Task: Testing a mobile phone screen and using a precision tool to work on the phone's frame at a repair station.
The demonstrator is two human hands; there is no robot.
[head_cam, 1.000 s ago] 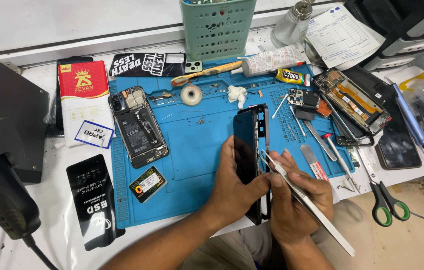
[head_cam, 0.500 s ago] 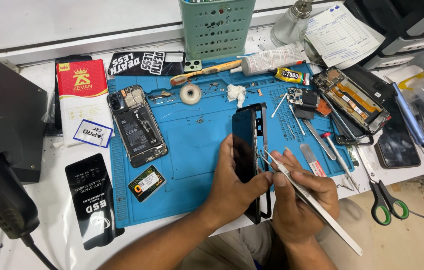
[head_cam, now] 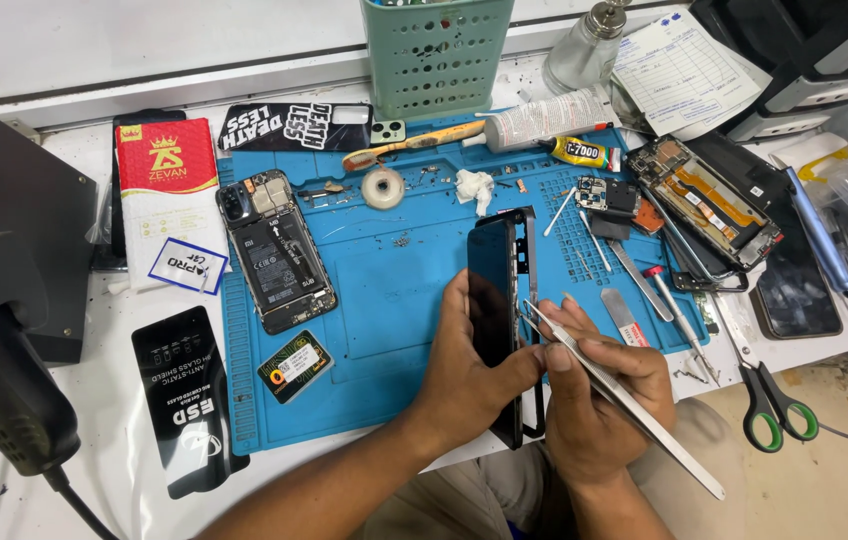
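Blue work mat (head_cam: 384, 330), one, spread across bench. One opened phone body (head_cam: 279, 250) lay flat on mat's left, internals exposed. One dark phone screen (head_cam: 494, 300) with thin black frame (head_cam: 529, 300) stood on edge over mat centre, gripped by left hand (head_cam: 469, 375), fingers wrapped round. Right hand (head_cam: 599, 385) pinched shut on one pair of metal tweezers (head_cam: 624, 400), tips at frame edge. One pair of green-handled scissors (head_cam: 774, 405) lay far right.

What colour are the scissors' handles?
Green and black, on the scissors right of the mat; head view shows them.
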